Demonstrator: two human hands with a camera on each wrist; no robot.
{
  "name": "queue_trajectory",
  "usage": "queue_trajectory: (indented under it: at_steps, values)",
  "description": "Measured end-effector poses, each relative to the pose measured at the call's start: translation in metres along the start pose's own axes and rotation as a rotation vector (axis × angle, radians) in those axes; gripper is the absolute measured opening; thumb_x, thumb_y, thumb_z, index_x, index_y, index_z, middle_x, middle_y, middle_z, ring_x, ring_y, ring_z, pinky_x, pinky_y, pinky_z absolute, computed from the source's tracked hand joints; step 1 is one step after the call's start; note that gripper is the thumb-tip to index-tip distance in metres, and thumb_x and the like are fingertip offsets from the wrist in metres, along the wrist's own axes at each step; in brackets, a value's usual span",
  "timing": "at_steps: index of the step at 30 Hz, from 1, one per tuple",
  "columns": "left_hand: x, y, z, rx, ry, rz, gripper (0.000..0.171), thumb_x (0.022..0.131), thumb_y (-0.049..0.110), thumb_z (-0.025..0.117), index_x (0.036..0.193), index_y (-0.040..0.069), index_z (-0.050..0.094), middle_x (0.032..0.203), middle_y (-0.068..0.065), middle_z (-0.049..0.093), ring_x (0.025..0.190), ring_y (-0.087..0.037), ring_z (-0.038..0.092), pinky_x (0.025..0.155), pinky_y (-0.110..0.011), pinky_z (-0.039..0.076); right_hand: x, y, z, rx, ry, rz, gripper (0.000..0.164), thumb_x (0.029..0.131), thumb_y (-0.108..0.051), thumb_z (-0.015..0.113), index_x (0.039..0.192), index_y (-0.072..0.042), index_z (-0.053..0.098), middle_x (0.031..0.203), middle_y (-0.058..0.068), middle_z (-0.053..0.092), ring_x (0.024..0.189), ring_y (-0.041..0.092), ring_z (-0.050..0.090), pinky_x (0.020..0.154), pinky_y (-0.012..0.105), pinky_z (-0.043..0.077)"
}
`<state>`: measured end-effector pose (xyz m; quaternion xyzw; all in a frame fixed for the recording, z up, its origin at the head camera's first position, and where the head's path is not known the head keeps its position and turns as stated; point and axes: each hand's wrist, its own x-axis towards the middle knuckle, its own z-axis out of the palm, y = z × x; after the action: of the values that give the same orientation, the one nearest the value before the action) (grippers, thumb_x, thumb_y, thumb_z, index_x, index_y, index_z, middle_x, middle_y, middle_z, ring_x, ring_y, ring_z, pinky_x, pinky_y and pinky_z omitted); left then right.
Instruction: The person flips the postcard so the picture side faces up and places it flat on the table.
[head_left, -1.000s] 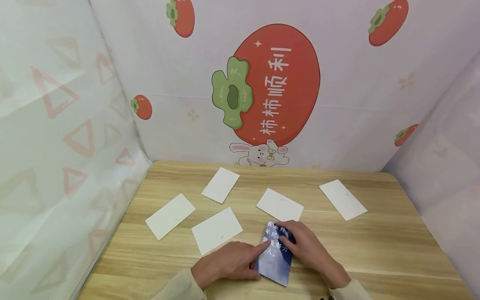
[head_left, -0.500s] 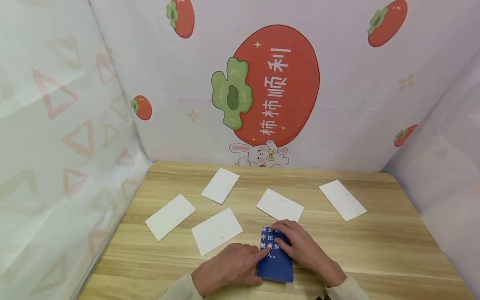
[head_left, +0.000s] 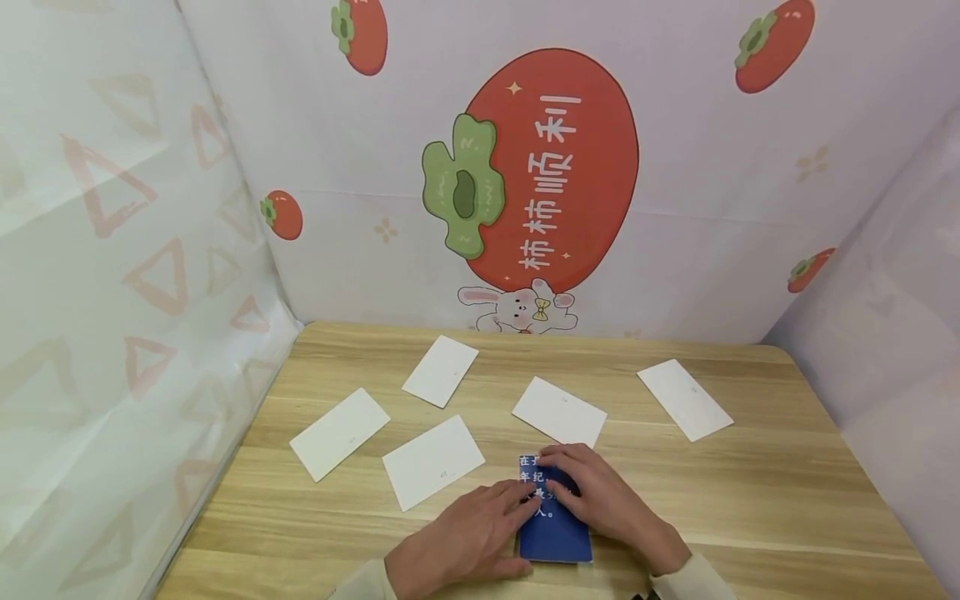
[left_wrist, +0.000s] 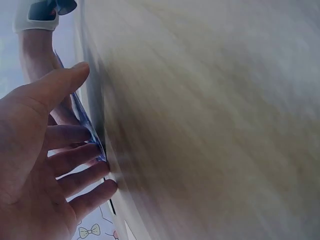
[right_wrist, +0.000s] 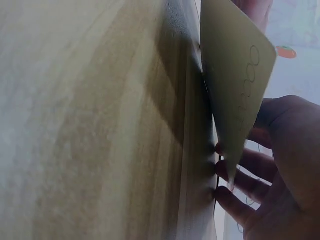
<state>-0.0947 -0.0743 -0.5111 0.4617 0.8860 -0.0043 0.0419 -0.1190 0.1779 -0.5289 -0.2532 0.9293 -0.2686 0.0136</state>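
A blue card (head_left: 558, 537) with white Chinese characters lies under both hands near the front of the table. My left hand (head_left: 476, 537) comes in from its left, fingers straight and tips on its face, thumb at the lower left corner. In the left wrist view these fingers are spread, tips by the card's thin edge. My right hand (head_left: 600, 496) rests over the card's upper right part, fingers loosely bent, covering some characters. From the right wrist, the card's cream underside (right_wrist: 235, 70) shows, tilted off the table, bearing faint pencil-like marks; no finger lies across it.
Several white cards lie apart on the wood-grain table (head_left: 750, 500): one at far left (head_left: 340, 435), one at back (head_left: 441, 371), one left of centre (head_left: 435, 462), one just behind the blue card (head_left: 560, 411), one at right (head_left: 686, 400). Printed fabric (head_left: 697, 167) hangs behind.
The blue card has turned straighter and settled lower, its glare gone. My left hand's fingers have spread further over its left side. The right hand stays near its upper right corner.
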Motion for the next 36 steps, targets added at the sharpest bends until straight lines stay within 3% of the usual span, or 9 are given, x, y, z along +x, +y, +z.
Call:
queue_trajectory:
  at_steps: [7, 16, 23, 32, 36]
  values:
    - [0.000, 0.003, 0.001, -0.009, 0.002, -0.011, 0.079, 0.106, 0.070, 0.053, 0.166, 0.019, 0.047, 0.167, 0.001, 0.050, 0.152, -0.015, 0.050, 0.117, -0.032, 0.051, -0.004, -0.001, -0.002, 0.001, -0.015, -0.037, 0.027, 0.106, -0.018, 0.071, 0.133, -0.015, 0.075, 0.153, 0.006, 0.064, 0.143, 0.032, 0.059, 0.117, 0.062, 0.048]
    - [0.000, 0.009, 0.001, 0.073, -0.043, -0.030, 0.082, 0.104, 0.076, 0.050, 0.167, 0.023, 0.045, 0.170, 0.003, 0.045, 0.154, -0.015, 0.047, 0.120, -0.031, 0.048, -0.015, 0.001, -0.001, -0.053, 0.020, -0.087, 0.029, 0.099, -0.013, 0.079, 0.128, -0.016, 0.078, 0.151, 0.004, 0.064, 0.140, 0.029, 0.060, 0.112, 0.058, 0.054]
    - [-0.001, 0.009, 0.003, 0.077, -0.051, -0.027, 0.083, 0.104, 0.076, 0.050, 0.167, 0.023, 0.046, 0.172, 0.003, 0.043, 0.154, -0.015, 0.047, 0.121, -0.031, 0.048, -0.019, 0.004, -0.003, -0.038, -0.003, -0.059, 0.025, 0.101, -0.016, 0.078, 0.126, -0.021, 0.079, 0.154, 0.001, 0.061, 0.141, 0.028, 0.059, 0.113, 0.056, 0.054]
    - [0.009, -0.008, -0.003, 0.004, 0.060, -0.090, 0.070, 0.108, 0.068, 0.051, 0.161, 0.022, 0.054, 0.166, -0.001, 0.052, 0.149, -0.021, 0.053, 0.120, -0.037, 0.050, -0.015, 0.019, -0.015, -0.021, 0.140, -0.022, 0.033, 0.097, -0.013, 0.081, 0.130, -0.018, 0.077, 0.149, 0.003, 0.067, 0.139, 0.030, 0.062, 0.113, 0.056, 0.054]
    - [0.019, -0.021, -0.007, -0.004, 0.057, -0.111, 0.064, 0.109, 0.061, 0.054, 0.161, 0.023, 0.054, 0.166, -0.002, 0.052, 0.150, -0.022, 0.053, 0.120, -0.038, 0.050, -0.013, 0.026, -0.018, -0.048, 0.205, -0.044, 0.038, 0.094, -0.010, 0.083, 0.131, -0.014, 0.076, 0.147, 0.006, 0.068, 0.137, 0.032, 0.064, 0.112, 0.056, 0.053]
